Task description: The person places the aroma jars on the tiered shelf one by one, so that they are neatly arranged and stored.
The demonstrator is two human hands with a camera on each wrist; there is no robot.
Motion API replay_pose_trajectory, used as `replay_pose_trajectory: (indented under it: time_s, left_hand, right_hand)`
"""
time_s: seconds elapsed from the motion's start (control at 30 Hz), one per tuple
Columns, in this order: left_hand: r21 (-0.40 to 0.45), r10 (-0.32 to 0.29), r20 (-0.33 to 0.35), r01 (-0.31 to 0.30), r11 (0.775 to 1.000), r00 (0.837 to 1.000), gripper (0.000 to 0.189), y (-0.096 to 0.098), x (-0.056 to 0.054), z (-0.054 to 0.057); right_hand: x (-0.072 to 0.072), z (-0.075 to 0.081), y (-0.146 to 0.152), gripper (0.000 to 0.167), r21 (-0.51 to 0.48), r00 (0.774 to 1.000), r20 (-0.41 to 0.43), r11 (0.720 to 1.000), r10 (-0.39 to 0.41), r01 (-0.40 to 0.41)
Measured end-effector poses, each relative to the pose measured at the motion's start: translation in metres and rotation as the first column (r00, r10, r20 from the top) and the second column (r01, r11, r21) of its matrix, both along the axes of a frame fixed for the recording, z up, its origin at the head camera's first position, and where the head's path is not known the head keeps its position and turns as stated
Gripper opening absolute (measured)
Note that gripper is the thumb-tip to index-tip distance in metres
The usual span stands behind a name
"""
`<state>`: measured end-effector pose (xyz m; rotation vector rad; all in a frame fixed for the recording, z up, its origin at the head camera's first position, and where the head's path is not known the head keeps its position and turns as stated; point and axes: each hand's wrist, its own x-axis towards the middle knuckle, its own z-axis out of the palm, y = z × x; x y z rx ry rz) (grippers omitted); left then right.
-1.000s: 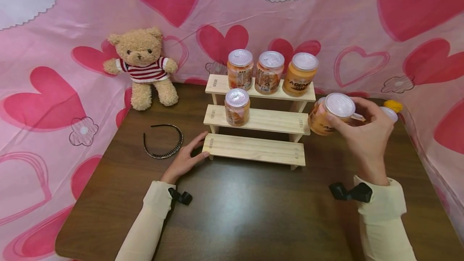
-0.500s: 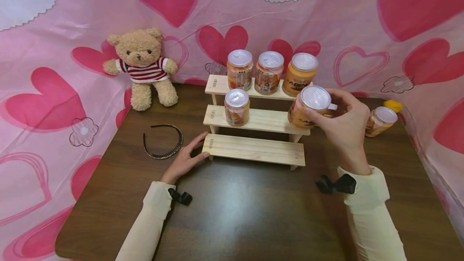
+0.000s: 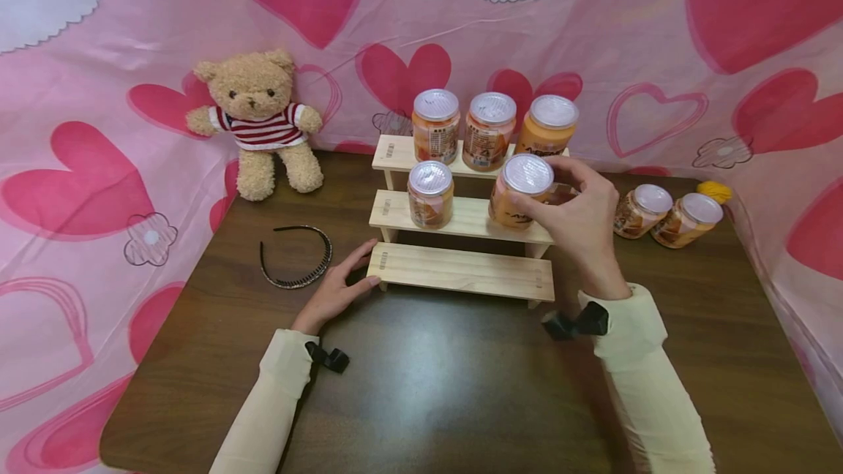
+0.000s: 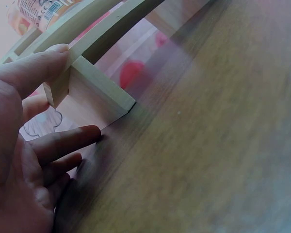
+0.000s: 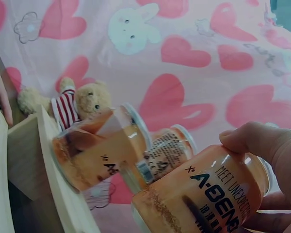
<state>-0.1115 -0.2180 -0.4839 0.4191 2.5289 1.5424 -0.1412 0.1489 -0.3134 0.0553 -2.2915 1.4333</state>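
My right hand [image 3: 581, 219] grips an orange-labelled jar [image 3: 511, 207] with a silvery lid, just above the right part of the middle step [image 3: 474, 219]. In the right wrist view, thumb and fingers wrap this jar [image 5: 203, 194] near its lid; whether its base touches the wood is unclear. Another jar [image 3: 431, 200] stands on the same step, to the left. On the top step are three similar jars, the rightmost jar [image 3: 549, 119] partly covered by the held one. My left hand [image 3: 336, 291] touches the left end of the lowest step [image 3: 461, 271], its fingers extended.
Two more jars, a nearer jar [image 3: 642, 212] and a farther one [image 3: 688, 222], stand right of the wooden rack beside a yellow object [image 3: 714, 191]. A headband [image 3: 328, 254] lies at left; a teddy bear [image 3: 260, 119] sits behind it. Pink cloth hangs at the back.
My right hand has carried the jar leftward, from beside the rack to over the middle step, uncovering the two jars at right. The left hand has stayed put.
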Motion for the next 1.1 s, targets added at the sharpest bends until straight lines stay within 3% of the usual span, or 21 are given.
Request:
replay_pose_trajectory:
  time_s: [0.47, 0.83, 1.1]
  left_hand:
    - [-0.013, -0.009, -0.04, 0.008, 1.0, 0.999, 0.069, -0.001, 0.0, -0.001]
    - [-0.005, -0.014, -0.046, 0.014, 1.0, 0.999, 0.069, 0.0, 0.001, -0.001]
    - [-0.001, -0.009, -0.038, 0.009, 1.0, 0.999, 0.069, 0.0, 0.001, 0.0]
  right_hand:
    - [-0.015, -0.018, -0.019, 0.059, -0.013, 0.995, 0.065, 0.997, 0.081, -0.081]
    - [-0.019, -0.029, -0.028, 0.059, 0.047, 0.994, 0.083, 0.996, 0.077, -0.081]
    - [-0.02, -0.032, -0.031, 0.061, 0.075, 0.996, 0.053, 0.994, 0.075, -0.079]
